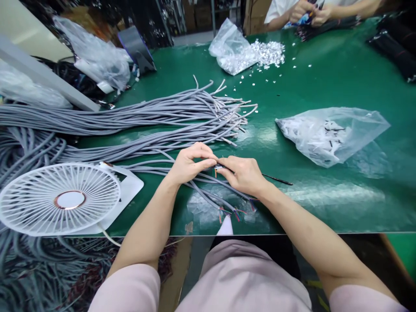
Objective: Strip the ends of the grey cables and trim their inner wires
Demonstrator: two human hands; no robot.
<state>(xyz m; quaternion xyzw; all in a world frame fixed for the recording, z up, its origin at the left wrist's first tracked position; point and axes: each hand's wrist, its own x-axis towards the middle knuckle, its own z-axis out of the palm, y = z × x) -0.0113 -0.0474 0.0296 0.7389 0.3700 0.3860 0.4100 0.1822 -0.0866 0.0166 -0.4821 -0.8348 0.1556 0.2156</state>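
Note:
My left hand (194,163) is closed in a pinch at the end of a grey cable, where a few coloured wires (216,173) stick out below the fingertips. Close against it, my right hand (243,174) grips a thin black tool (277,178), whose tapered end points out to the right. A small dark and pale piece shows between the two hands, mostly covered by fingers. Beneath the hands, several grey cables (208,200) lie with stripped ends, their red, green and blue wires (236,213) fanned out near the table's front edge.
Two thick bundles of grey cables (136,115) stretch in from the left. A white fan (97,190) stands at front left. A plastic bag of white parts (360,130) lies right; another bag (229,47) spills small pieces (268,54) behind. Across the table are a co-worker's hands (310,14).

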